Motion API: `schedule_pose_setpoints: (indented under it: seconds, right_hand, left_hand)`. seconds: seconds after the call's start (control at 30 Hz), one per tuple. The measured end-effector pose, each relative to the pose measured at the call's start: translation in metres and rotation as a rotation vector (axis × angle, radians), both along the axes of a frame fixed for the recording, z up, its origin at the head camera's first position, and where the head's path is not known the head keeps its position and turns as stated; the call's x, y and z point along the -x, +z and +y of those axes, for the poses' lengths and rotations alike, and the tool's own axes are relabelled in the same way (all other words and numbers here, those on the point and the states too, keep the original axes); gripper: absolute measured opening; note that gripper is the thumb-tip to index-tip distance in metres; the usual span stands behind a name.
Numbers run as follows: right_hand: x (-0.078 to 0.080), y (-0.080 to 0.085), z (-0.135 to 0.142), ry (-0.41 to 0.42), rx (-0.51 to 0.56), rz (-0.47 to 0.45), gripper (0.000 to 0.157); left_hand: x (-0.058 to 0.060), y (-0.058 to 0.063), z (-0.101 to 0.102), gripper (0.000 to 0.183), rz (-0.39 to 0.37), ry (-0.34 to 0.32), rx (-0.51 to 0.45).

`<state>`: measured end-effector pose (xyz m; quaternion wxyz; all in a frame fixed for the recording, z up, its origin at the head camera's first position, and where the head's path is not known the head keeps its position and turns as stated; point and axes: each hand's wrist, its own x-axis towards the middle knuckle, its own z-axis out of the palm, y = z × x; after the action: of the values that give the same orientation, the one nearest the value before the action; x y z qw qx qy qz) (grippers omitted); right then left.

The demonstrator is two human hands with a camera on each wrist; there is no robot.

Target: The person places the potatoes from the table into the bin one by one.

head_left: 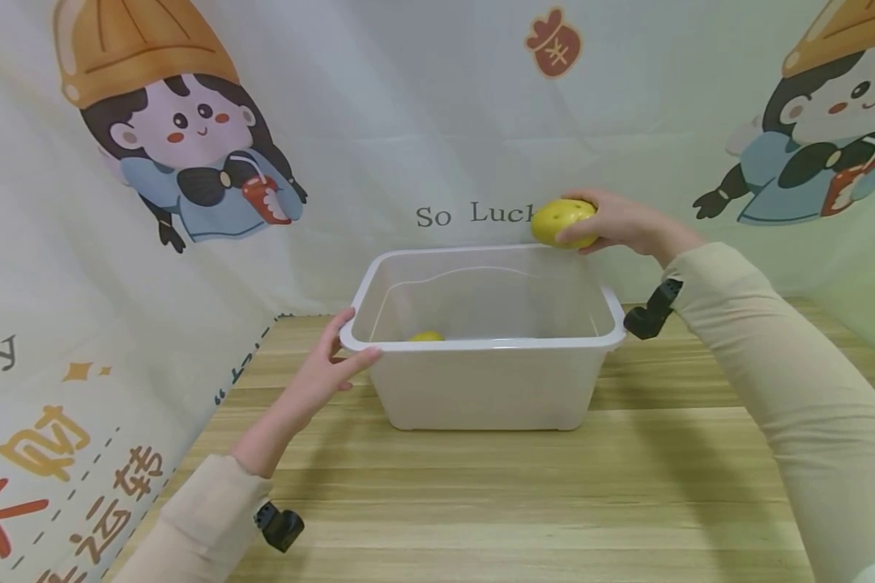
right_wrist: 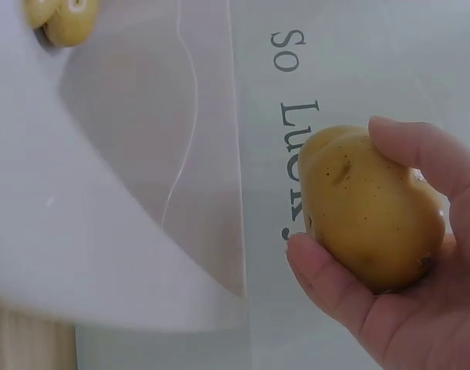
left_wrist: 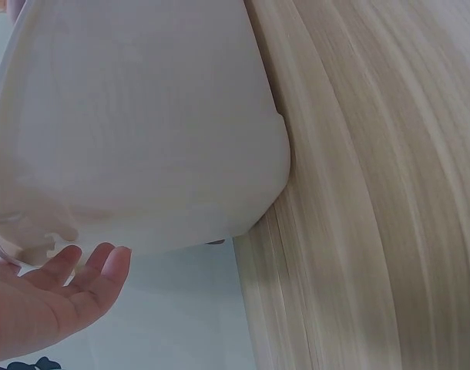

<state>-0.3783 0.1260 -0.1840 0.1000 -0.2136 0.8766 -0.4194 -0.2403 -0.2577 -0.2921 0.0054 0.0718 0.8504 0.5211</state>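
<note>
A potato (head_left: 557, 222) is gripped in my right hand (head_left: 620, 223), held above the back right rim of a pale plastic bin (head_left: 488, 389). In the right wrist view, thumb and fingers curve round the potato (right_wrist: 366, 208) from its sides. My left hand (head_left: 324, 368) holds the bin's front left corner, with the thumb along the front rim and a finger on the left rim. Its other fingers bend beneath the rim in the left wrist view. Inside the bin, more potato surface (right_wrist: 72, 23) shows; the front wall hides most of it in the head view.
The bin stands on a wood-grain table (head_left: 481, 502). Close behind it hangs a printed cloth backdrop (head_left: 408, 105), which also runs down the left side. Small black devices (head_left: 280, 526) are worn on both wrists.
</note>
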Motion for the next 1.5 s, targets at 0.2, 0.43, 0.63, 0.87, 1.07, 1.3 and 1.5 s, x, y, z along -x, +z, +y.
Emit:
schedule_pose_setpoints:
  seconds: [0.2,0.43,0.63,0.87,1.07,1.3,1.5]
  right_hand:
    - [-0.001,0.001,-0.006,0.006,0.01,-0.006,0.075]
    - [-0.001,0.001,-0.013,0.021,0.007,-0.01,0.073]
    - [0.0,0.0,-0.017,0.032,0.01,-0.033,0.073]
    - [0.0,0.0,-0.019,0.033,0.019,-0.047,0.073]
    - [0.0,-0.001,-0.022,0.04,0.036,-0.067,0.074]
    - [0.001,-0.002,-0.028,0.054,0.04,-0.079,0.074]
    - [0.003,-0.004,-0.035,0.064,0.032,-0.077,0.074]
  left_hand:
    - [0.0,0.0,0.0,0.078,0.004,0.001,0.001]
    - [0.0,-0.001,0.0,0.077,0.008,-0.002,-0.006]
    - [0.0,0.0,0.0,0.077,0.007,-0.006,-0.013]
    - [0.0,0.0,0.0,0.077,0.006,-0.008,-0.013]
    - [0.0,0.0,0.0,0.078,0.006,-0.006,-0.011]
    - [0.0,-0.001,-0.001,0.079,0.005,0.001,-0.005]
    - [0.0,-0.001,-0.001,0.079,0.005,-0.001,-0.008]
